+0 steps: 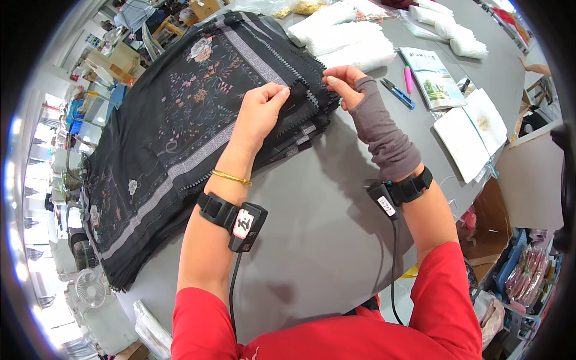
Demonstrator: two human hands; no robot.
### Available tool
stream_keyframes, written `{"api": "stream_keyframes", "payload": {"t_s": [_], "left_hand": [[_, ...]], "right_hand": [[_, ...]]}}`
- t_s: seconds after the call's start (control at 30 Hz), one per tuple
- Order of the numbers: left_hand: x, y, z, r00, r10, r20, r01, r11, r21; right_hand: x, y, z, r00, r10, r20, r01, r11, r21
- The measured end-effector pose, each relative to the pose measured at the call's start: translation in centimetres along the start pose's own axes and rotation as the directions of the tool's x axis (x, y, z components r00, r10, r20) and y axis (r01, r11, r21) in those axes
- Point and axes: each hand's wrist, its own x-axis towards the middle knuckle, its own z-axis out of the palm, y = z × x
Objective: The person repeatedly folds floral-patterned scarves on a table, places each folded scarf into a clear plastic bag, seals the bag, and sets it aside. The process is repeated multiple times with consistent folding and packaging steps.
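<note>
A thick stack of black floral scarves (189,120) with grey patterned borders and scalloped edges lies on the grey table (306,240), left of centre and toward the far side. At the stack's right corner, my left hand (261,111) pinches the dark edge of the top scarf between thumb and fingers. A short way to the right, my right hand (348,87), in a grey fingerless sleeve, pinches the same scarf's corner with thumb and forefinger. The dark fabric stretches between both hands, slightly raised.
Right of the scarves lie a blue cutter-like tool (397,94), a pink marker (408,79), a printed booklet (433,78) and an open notebook (471,135). Bundles of white packaging (354,45) sit at the back. Someone else's hand (533,67) reaches in at far right.
</note>
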Motion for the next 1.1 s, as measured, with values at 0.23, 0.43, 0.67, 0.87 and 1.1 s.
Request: {"api": "stream_keyframes", "payload": {"t_s": [0.23,0.43,0.67,0.87,1.1], "left_hand": [[0.1,-0.1,-0.4,0.999,-0.05,-0.003,0.05,0.998,-0.046],[-3.3,4.1,1.9,0.753,0.617,-0.227,-0.454,0.738,0.5],[-15.4,-0.4,-10.7,0.959,-0.006,-0.283,-0.275,0.216,-0.937],[-30.4,-9.1,-35.4,0.306,-0.507,-0.806,-0.762,0.376,-0.527],[-42.7,-12.3,-46.5,-0.117,-0.422,-0.899,-0.609,0.746,-0.271]], "right_hand": [[0.5,0.2,0.6,0.932,-0.243,0.268,0.329,0.878,-0.348],[3.4,-1.5,1.6,0.855,-0.405,0.326,0.517,0.722,-0.46],[5.1,-2.8,-10.4,0.851,-0.497,0.172,0.51,0.698,-0.503],[7.0,2.7,-20.2,0.931,-0.345,0.117,0.315,0.599,-0.736],[11.6,-1.7,-21.2,0.942,-0.323,0.092,0.227,0.41,-0.884]]}}
